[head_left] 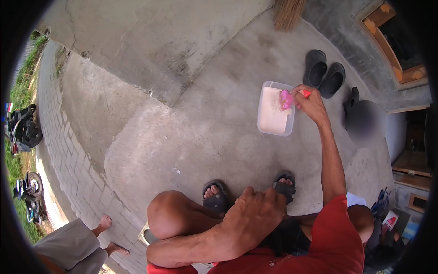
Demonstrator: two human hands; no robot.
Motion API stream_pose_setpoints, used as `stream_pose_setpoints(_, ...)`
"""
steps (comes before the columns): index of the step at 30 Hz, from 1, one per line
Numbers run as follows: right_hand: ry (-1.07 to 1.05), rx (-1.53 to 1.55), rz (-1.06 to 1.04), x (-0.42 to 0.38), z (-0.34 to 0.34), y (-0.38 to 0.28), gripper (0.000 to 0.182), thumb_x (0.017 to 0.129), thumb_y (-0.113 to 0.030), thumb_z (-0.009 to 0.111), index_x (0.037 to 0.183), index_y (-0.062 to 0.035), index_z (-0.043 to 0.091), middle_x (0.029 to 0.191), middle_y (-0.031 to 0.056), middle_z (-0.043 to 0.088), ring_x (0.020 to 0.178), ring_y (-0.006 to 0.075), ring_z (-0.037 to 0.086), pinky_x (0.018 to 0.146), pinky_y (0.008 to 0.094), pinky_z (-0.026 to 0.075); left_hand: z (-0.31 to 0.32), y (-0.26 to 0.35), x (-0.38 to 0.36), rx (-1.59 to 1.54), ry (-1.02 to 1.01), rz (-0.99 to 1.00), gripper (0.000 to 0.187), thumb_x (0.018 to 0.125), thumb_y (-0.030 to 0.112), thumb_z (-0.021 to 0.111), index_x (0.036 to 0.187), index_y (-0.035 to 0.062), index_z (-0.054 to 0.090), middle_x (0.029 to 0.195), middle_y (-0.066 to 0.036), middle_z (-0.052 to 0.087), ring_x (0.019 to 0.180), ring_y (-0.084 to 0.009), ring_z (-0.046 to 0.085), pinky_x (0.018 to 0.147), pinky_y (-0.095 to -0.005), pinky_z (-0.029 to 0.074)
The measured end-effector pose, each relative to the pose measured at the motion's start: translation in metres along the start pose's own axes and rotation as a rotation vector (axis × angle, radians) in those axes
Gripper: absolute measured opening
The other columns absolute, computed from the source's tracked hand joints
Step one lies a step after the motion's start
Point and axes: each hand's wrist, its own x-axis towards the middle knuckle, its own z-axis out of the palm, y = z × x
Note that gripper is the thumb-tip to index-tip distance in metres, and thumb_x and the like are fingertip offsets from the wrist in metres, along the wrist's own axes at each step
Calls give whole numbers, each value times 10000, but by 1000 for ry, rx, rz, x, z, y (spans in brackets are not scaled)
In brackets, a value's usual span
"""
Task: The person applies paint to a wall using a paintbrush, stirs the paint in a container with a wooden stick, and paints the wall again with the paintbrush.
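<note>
I am squatting on a concrete floor, my sandalled feet below me. My right hand [309,102] reaches forward and grips a pink brush [287,99] with a red handle, held over the far right corner of a white plastic tub [272,123]. The tub seems to hold soapy water with some foam near the brush. My left hand [255,212] rests loosely curled near my knees, just above my right foot's sandal [284,185]; it holds nothing that I can see.
A pair of black clogs [324,73] lies beyond the tub. A broom head [288,13] hangs at the top. Another person's bare feet [109,237] stand at the lower left on paving. Motorbikes [23,130] are parked at the far left. A doorway is on the right.
</note>
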Motion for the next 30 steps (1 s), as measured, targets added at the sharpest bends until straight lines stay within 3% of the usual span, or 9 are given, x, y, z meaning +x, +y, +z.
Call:
stream_pose_setpoints(4,195,-38,-153,-8,13,12,190,876,-136,631,977,0,719,713,117,672,640,193,640,625,365,501,-1,1,1,21,-13,6,247,1021,251,551,1044,6,571,924,-125,610,836,-268,704,831,-391,502)
stream_pose_setpoints(6,13,-365,-267,-5,22,21,202,861,-142,619,968,-1,717,712,183,661,631,294,639,651,396,500,0,1,1,40,-30,9,247,1022,253,550,1041,8,574,926,-126,609,835,-271,703,829,-389,502)
stream_pose_setpoints(9,84,-223,-393,-9,21,19,220,858,-149,604,969,3,717,738,227,664,648,361,630,667,414,505,4,0,-4,59,127,25,114,898,137,626,966,45,622,868,-68,632,763,-203,694,722,-344,500)
stream_pose_setpoints(14,-152,-422,-338,-1,-6,-6,252,861,-135,595,1036,3,712,817,229,687,715,356,664,717,414,517,-42,-20,-29,1,100,-5,243,982,247,606,1042,14,636,929,-114,644,813,-269,694,773,-394,531)
stream_pose_setpoints(17,-277,-480,-314,-1,-18,-8,286,871,-121,583,1097,9,700,918,224,715,806,354,692,780,404,525,-84,-49,-83,-7,487,-403,431,955,289,678,1302,40,624,1145,-154,680,948,-315,696,811,-416,546)
stream_pose_setpoints(20,-315,-475,-288,-8,-28,-12,294,882,-117,587,1130,-4,697,975,213,722,861,348,697,815,410,522,-69,-122,-168,-116,1100,-821,575,1059,377,549,1554,112,427,1061,-143,662,896,-209,660,768,-366,495)
stream_pose_setpoints(23,-277,-446,-356,-9,-28,2,296,890,-128,601,1147,-26,704,977,215,724,850,343,699,798,415,525,6,-231,-336,540,963,-1426,708,1039,269,590,1626,108,228,948,-156,651,825,-254,634,779,-423,500)
stream_pose_setpoints(27,-254,-417,-413,-12,-26,6,288,898,-137,605,1145,-39,716,966,224,727,810,349,697,774,419,531,89,-267,-490,36,900,-1833,801,993,276,637,1594,-20,197,768,-180,627,636,-277,642,554,-433,498)
stream_pose_setpoints(30,-188,-364,-375,-16,-15,3,286,891,-132,609,1138,-39,719,967,232,723,808,357,695,782,421,532,125,-271,-517,-188,891,-1872,766,996,303,621,1580,-23,247,691,-178,602,481,-254,609,408,-391,449)
